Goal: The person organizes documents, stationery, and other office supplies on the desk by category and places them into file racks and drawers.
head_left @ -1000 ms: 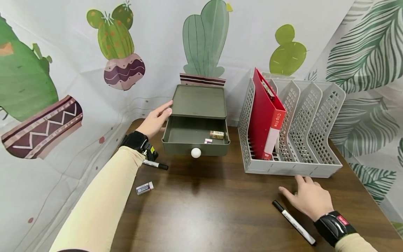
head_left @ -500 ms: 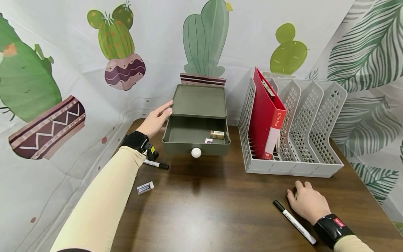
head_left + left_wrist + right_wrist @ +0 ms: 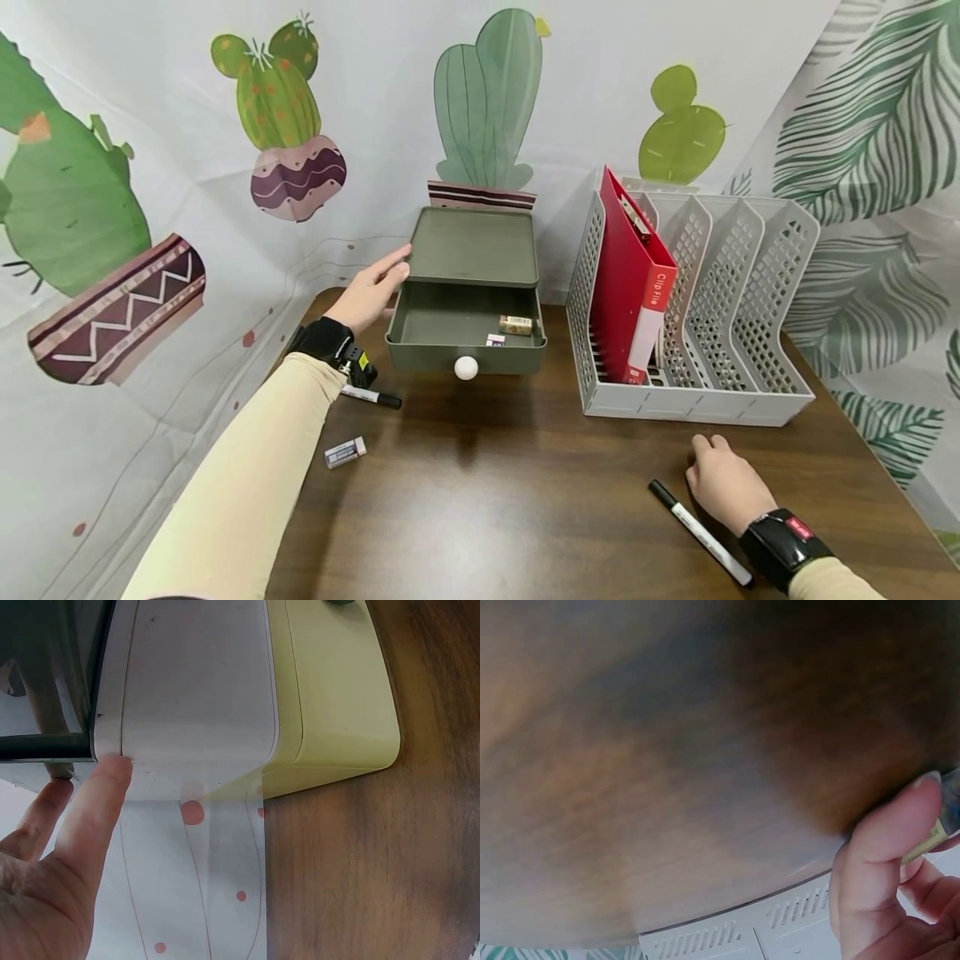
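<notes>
Cactus-print cloth (image 3: 382, 100) hangs behind a brown wooden tabletop (image 3: 480, 533), where a person in cream sleeves works with both hands. The left hand (image 3: 369, 293), its fingers straight and parted, touches the left side of an olive box (image 3: 476, 243), whose drawer (image 3: 422, 358) stands open at the front, white knob (image 3: 466, 367) facing the wearer. Two small items, a brown-and-gold block (image 3: 516, 325) and a white-and-purple piece (image 3: 496, 340), lie toward the drawer's right side. At right, the right hand (image 3: 727, 490) curls its fingers in a close pinch on a small object (image 3: 949, 806) with a yellowish strip, mostly hidden from view. Just beside that hand lies a marker (image 3: 701, 535); behind it stands a gray file rack (image 3: 690, 406) bearing a red binder (image 3: 622, 300). A second marker (image 3: 372, 396) and an eraser (image 3: 345, 452) lie near the left forearm.
</notes>
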{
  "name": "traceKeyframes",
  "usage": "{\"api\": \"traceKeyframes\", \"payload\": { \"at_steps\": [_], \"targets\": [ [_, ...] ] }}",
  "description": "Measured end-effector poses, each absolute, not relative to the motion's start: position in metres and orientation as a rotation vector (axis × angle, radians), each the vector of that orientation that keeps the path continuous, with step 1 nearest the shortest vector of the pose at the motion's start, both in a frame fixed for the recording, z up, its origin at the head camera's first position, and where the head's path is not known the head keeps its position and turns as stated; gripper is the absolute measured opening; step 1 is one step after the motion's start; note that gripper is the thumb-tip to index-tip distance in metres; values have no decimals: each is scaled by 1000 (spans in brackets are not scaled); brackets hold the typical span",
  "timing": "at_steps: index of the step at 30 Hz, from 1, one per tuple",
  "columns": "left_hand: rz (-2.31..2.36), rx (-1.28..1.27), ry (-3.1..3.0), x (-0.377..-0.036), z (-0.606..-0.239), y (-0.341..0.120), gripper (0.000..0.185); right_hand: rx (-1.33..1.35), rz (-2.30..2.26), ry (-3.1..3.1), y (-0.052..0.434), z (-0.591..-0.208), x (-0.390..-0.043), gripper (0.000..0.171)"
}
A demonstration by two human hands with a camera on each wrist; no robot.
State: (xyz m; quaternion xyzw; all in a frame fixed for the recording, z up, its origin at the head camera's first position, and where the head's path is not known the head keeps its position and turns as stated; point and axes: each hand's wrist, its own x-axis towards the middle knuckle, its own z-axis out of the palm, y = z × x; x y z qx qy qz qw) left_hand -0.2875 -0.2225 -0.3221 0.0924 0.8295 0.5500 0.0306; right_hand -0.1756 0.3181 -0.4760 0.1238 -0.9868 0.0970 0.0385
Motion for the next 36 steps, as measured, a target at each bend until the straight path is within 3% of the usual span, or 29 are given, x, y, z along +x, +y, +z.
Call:
{"api": "traceKeyframes", "payload": {
  "at_steps": [11, 23, 30, 36],
  "targets": [
    [1716, 290, 2551, -290, -321, -225, 58, 508, 310, -2854, 298, -441, -180, 19],
    [1688, 270, 2551, -288, -323, -223, 58, 859, 477, -2483, 206, -357, -180, 21],
    [1661, 289, 2592, -292, -329, -224, 59, 1029, 598, -2413, 146, -301, -212, 9],
    [1654, 283, 2602, -303, -342, -231, 60, 1067, 589, -2594, 108, -278, -249, 5]
  ]
}}
